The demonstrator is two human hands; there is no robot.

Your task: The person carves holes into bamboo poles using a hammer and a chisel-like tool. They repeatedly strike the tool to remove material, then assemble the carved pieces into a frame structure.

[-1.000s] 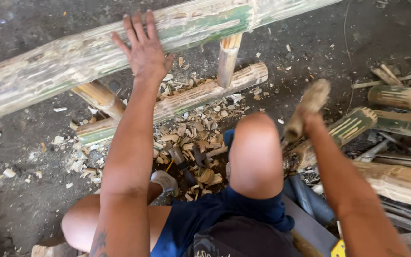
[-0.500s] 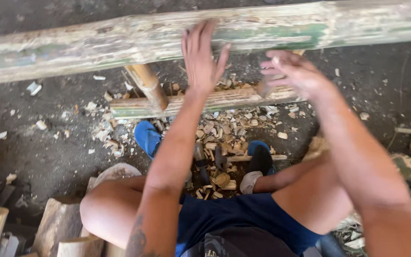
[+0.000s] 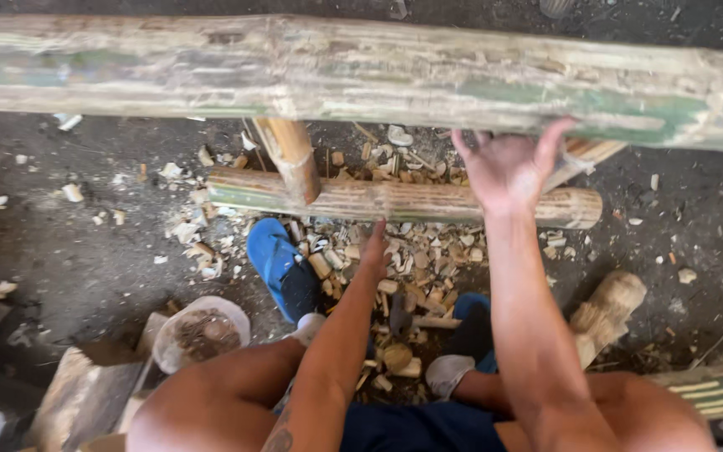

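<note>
reaching up from a seated spot, the right hand (image 3: 508, 163) has its fingers spread wide, tips pressed to the near underside of the big bamboo pole (image 3: 361, 71) that runs left to right across the far part of the view; it grips nothing, just bears on it. half a second back this hand hung clear of the pole, so contact is new. the left hand (image 3: 372, 247) has gone the other way: it was flat on the pole before, now it sits lower, over the lower crossbar (image 3: 395, 201), seen edge-on, so cannot tell how far open it is or whether it touches. so the steadying of the pole has passed from left hand to right.

near ground: blue sandal (image 3: 274, 259) among pale wood chips (image 3: 412, 268), a short log stump (image 3: 608, 310) to the right, a round cut block (image 3: 202, 331) near left. an angled bamboo strut (image 3: 290, 155) joins pole and crossbar.
</note>
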